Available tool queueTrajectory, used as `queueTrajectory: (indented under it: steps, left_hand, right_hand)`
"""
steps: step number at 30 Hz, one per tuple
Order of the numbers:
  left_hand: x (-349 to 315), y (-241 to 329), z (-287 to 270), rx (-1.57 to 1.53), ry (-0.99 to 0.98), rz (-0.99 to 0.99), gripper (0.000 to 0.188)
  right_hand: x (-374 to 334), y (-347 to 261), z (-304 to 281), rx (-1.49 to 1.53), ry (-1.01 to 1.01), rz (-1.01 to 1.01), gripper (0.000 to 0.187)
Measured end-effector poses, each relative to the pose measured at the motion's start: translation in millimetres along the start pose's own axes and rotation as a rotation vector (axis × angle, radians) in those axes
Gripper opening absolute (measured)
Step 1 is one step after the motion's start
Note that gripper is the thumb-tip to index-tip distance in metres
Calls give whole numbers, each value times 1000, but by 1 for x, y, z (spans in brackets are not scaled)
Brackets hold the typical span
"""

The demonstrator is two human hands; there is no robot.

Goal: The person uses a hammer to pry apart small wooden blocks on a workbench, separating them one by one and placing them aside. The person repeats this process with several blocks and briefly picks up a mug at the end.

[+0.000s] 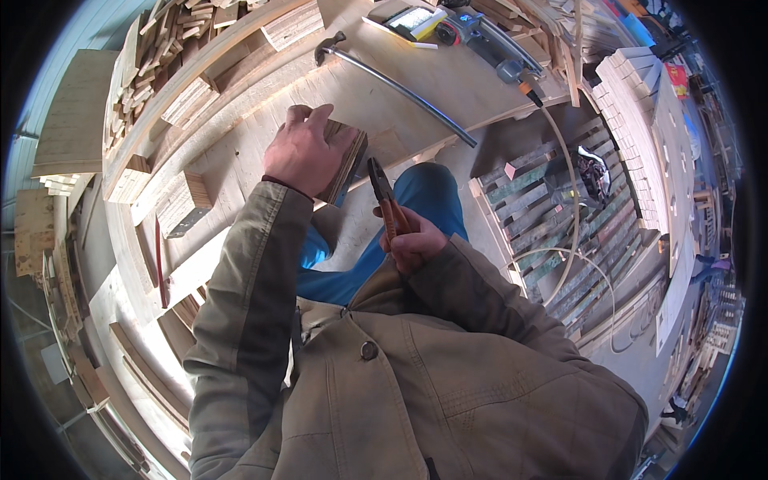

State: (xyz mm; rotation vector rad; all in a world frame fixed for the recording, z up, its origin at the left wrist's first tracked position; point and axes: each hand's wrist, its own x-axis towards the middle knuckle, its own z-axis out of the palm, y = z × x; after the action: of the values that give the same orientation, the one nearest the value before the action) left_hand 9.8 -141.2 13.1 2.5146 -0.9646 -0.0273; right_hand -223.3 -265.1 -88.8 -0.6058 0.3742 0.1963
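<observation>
My left hand (300, 152) is closed on a layered plywood block (346, 158), its fingers over the top edge. The block stands tilted on the wooden workbench above my knees. In my right hand (416, 242) is a pair of pliers (380, 182), gripped by orange handles. The dark jaws point up, just right of the block and apart from it. Whether the jaws hold anything is too small to tell. A hammer (400, 92) with a shiny metal handle lies on the bench beyond both hands.
A nail gun (500, 52) with a hose (574, 172) rests at the far right of the bench. Beside it lies a yellow-and-white package (416, 22). Wood offcuts (152, 68) pile up at far left, near another plywood block (182, 204). A slatted pallet (552, 228) is at right.
</observation>
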Motion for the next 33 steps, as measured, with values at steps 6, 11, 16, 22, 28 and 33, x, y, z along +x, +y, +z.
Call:
queueTrajectory:
  steps: [6, 11, 16, 22, 28, 33]
  left_hand:
    - [-1, 2, 8, 1, -7, 5, 52]
    - [-2, 2, 7, -5, 14, 16, 51]
    - [-1, 2, 8, -15, 14, 20, 50]
    - [-1, 1, 8, -16, 19, 21, 51]
    - [-2, 1, 10, -2, 50, 21, 47]
    - [-1, 1, 9, -8, 15, 6, 53]
  right_hand:
    - [4, 2, 0, -7, -44, 60, 83]
    - [11, -1, -5, -17, -142, 1, 78]
    - [13, -5, -8, -38, -185, 10, 80]
    - [13, -12, -1, 251, -237, 5, 88]
    - [17, -12, 6, 363, -329, 119, 85]
    - [23, 3, 14, 310, -169, 175, 75]
